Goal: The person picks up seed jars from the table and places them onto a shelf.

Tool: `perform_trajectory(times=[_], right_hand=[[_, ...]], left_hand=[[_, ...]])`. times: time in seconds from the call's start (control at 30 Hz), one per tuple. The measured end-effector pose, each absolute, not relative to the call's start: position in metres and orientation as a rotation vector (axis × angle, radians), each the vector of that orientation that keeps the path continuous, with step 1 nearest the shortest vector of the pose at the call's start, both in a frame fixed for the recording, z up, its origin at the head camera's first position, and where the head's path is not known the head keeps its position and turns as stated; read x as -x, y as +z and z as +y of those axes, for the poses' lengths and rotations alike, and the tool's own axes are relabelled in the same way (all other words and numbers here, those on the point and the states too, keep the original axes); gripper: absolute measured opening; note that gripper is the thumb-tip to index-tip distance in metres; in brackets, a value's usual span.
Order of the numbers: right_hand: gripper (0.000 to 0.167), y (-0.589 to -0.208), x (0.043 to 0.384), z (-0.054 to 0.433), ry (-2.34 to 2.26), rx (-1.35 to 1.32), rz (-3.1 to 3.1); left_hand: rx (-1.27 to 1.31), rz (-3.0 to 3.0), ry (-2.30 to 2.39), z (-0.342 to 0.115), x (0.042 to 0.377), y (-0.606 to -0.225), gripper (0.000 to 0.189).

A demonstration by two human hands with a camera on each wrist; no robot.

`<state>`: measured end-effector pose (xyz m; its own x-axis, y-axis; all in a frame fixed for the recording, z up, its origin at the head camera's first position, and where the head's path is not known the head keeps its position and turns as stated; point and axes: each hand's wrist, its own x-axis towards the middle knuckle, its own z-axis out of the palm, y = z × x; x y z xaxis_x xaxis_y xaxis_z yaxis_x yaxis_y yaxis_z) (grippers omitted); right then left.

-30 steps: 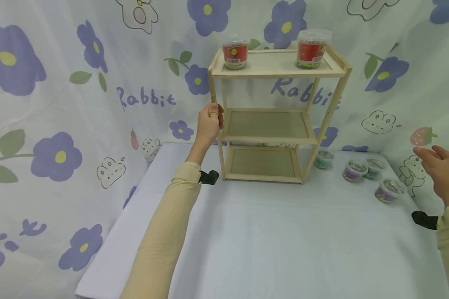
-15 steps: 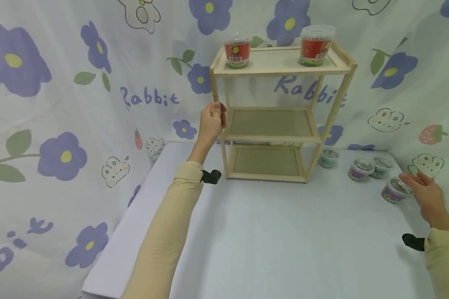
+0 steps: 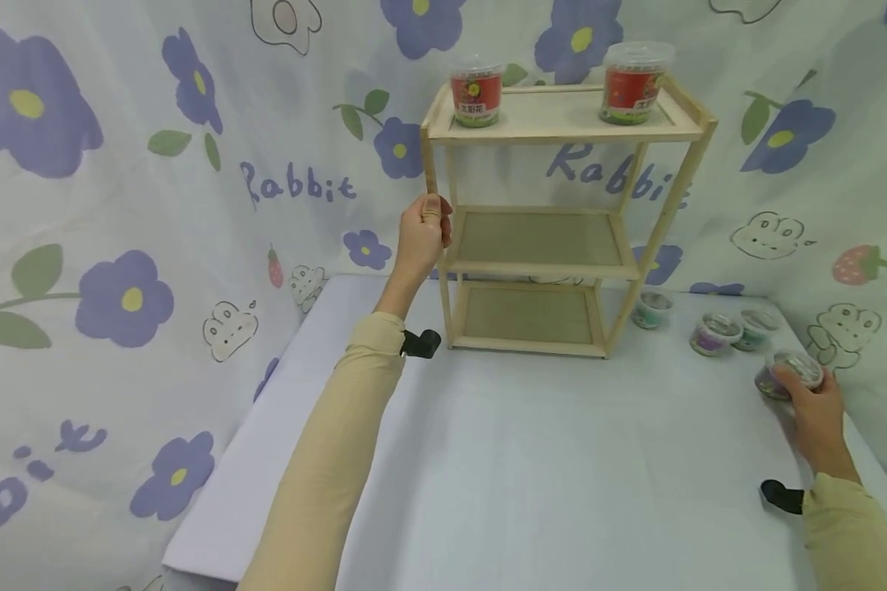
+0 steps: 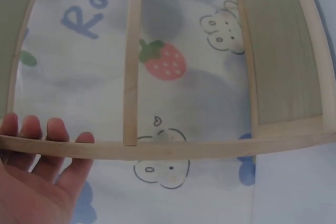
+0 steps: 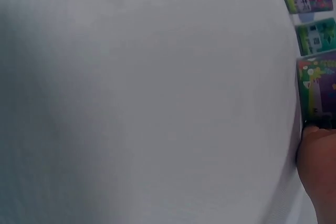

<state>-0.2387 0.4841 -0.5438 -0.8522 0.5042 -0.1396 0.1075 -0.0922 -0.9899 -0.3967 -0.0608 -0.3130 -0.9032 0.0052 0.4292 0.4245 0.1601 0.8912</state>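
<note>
My left hand (image 3: 420,234) grips the left front post of a three-tier wooden shelf (image 3: 540,238). In the left wrist view, the fingers (image 4: 58,129) curl over that post (image 4: 199,150). At the far right of the table, my right hand (image 3: 819,419) grips a clear-lidded plastic tub with a purple label (image 3: 798,369), its thumb on the near side. The tub's label (image 5: 318,85) shows at the right edge of the right wrist view, where most of the hand is cut off. Some right fingers are hidden behind the tub.
Two red-labelled tubs, one left (image 3: 476,94) and one right (image 3: 634,86), stand on the shelf's top. Behind the held tub are another purple-labelled tub (image 3: 714,335) and two teal-labelled tubs, one right (image 3: 756,330) and one near the shelf (image 3: 652,310). Patterned cloth (image 3: 303,222) hangs behind the table.
My right hand has come down and inward from the right and taken hold of the near purple-labelled tub. The left hand stays on the shelf post. The view has shifted slightly.
</note>
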Motion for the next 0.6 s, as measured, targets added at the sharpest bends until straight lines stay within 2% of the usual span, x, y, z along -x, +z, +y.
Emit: perform_trajectory(times=[0.1,0.33,0.47,0.6], right_hand=[[0.08,-0.5441,0.2397,0.4832,1.981,0.7,-1.955],[0.077,-0.5471,0.243,0.4779,1.787,0.676,-2.127],[0.085,-0.5468,0.2443,0.4758,1.637,0.748,-2.247],[0.086,-0.5451,0.2434,0.4742,1.624,0.793,-2.251]], left_hand=[[0.408,-2.123,-1.805,-0.0609,0.397,-0.3133,0.046],[0.409,-2.115,-1.79,-0.0617,0.4001,-0.311,0.045],[0.408,-2.11,-1.81,-0.0619,0.3981,-0.3122,0.046],[0.397,-2.106,-1.837,-0.0601,0.3966,-0.3131,0.045]])
